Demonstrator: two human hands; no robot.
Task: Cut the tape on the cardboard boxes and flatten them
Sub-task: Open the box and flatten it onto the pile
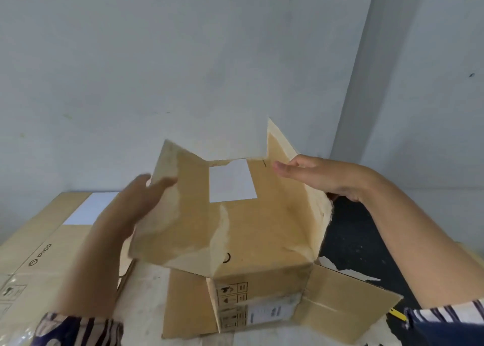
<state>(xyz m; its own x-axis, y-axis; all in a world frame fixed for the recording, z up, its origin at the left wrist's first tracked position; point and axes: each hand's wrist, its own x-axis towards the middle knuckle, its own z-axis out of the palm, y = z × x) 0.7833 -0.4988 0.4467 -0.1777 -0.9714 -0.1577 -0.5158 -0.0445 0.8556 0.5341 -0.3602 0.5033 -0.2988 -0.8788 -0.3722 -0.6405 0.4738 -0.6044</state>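
Clearly the flattening step is in hand, since the cardboard box (pixel 256 243) stands opened up in the middle of the view, its flaps splayed out at both ends and no tape seen holding the near ones. It sits on pale board, just beside a larger flat carton (pixel 52 241) on the left that bears a white label. The left hand (pixel 136 201) is at the box's left flap, blurred, its fingers seeming to curl round the flap's edge, though the blur leaves that unsure. The right hand (pixel 324 175) hovers by the raised right flap with fingers straight and close together, thumb below; whether it touches the flap I cannot tell. A yellow-tipped tool (pixel 396 314), perhaps the cutter, lies near the right sleeve. Next, I judge, both hands must press the side walls inward so the body folds down, provided the bottom seam is already slit, which is hidden
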